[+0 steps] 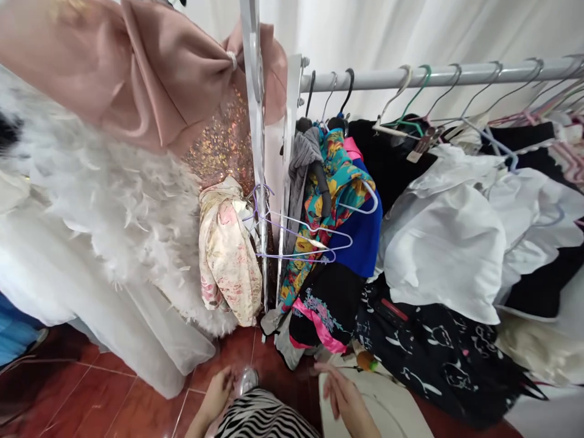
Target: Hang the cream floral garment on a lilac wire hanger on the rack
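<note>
Left hand curled beside zebra-striped cloth, right hand open — empty, over white garment

I see open red floor low on the left, where a hand could pass. Ahead, the rack post and the tangled purple hangers block the middle, and packed clothes crowd the rail, leaving only narrow gaps between hooks.
</note>
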`<state>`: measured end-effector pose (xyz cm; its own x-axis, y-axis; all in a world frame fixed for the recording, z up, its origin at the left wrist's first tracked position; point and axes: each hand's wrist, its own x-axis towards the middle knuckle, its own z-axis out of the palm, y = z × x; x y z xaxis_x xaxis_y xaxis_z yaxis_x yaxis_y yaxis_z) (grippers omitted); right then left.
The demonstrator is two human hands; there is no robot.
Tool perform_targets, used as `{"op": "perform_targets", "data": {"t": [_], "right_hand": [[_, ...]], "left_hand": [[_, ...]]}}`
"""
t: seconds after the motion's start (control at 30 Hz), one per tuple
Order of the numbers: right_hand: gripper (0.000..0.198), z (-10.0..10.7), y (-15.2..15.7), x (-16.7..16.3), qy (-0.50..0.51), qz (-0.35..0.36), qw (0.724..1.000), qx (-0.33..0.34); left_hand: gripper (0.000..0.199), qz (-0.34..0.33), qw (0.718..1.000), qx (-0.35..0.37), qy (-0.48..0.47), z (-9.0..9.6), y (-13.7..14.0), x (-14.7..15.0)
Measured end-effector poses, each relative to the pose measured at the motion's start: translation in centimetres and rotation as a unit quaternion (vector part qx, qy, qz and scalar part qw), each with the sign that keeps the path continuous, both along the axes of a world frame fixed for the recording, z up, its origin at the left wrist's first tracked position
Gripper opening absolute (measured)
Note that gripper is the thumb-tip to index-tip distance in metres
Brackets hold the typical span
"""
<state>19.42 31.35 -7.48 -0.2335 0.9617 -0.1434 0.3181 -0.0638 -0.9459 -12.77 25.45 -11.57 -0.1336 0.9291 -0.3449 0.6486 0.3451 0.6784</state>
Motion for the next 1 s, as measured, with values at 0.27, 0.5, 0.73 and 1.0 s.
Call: {"op": "perform_targets", "data": {"t": [0.27, 0.5, 0.73, 1.0], "right_hand": [[0.058, 6.8, 9.4, -7.8, -0.143, -0.031, 0.967, 0.210], [0.059, 11.9, 13.4, -13.2, -0.316, -0.033, 0.900, 0.300], [0.069, 14.5, 15.3, -16.4, -0.438, -0.077, 0.864, 0.236], [0.069, 13.0, 16.1, -17.2, -0.443, -0.095, 0.858, 0.242]], "left_hand": [[0.034, -0.096, 0.978, 0.186, -0.023, 8.5, 8.3, -3.4], [0.035, -0.156, 0.875, 0.437, 0.136, 14.9, 14.2, -5.1], [0.048, -0.162, 0.830, 0.451, 0.287, 17.8, 20.0, -6.2], [0.065, -0.212, 0.837, 0.417, 0.285, 13.9, 20.3, -8.0]]}}
